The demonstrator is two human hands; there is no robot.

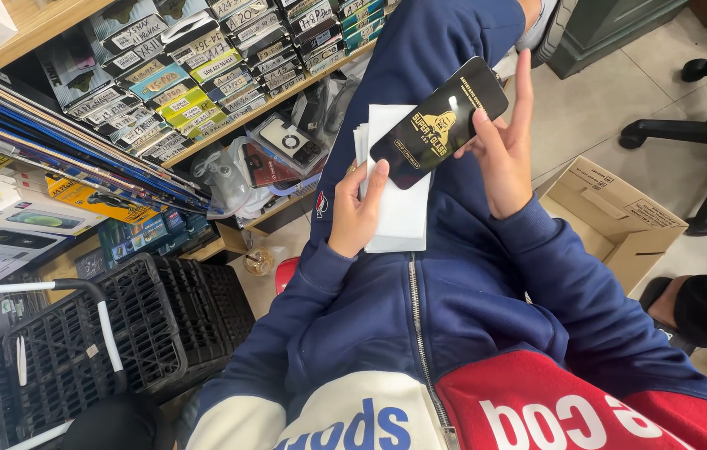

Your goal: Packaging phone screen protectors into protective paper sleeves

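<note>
Shop shelf [203,108] far left, stocked w/ boxed accessories. Left hand [358,212] clamps white sleeve stack [399,212]; right hand [503,154] grips black screen protector [439,123], resting on stack. Protector is out, not yet sleeved.

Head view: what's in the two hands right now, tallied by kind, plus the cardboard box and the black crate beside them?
Black glass screen protector, between left hand and right hand: 1
Stack of white packets, in left hand: 1
Cardboard box: 1
Black plastic crate: 1
Total: 4

Black packet [438,123] between both hands
</note>
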